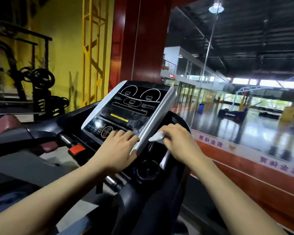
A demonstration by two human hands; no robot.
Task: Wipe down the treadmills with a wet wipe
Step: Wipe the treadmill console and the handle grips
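Observation:
A treadmill console (126, 106) fills the middle of the view, with a black display panel and silver side rims. My left hand (117, 148) rests on the panel's lower right corner, fingers lying straight over the buttons and the thumb under the silver rim. My right hand (175, 141) pinches a crumpled white wet wipe (157, 137) and holds it against the outer side of the right silver rim (153, 128). The black handlebar and cup holder (148, 169) lie just below both hands.
A red safety key (76, 148) sits on the bar left of the console. Weight racks (37, 85) stand along the yellow wall at the left. A red pillar (143, 39) rises behind the console. A glass wall (236, 82) on the right overlooks a sports hall.

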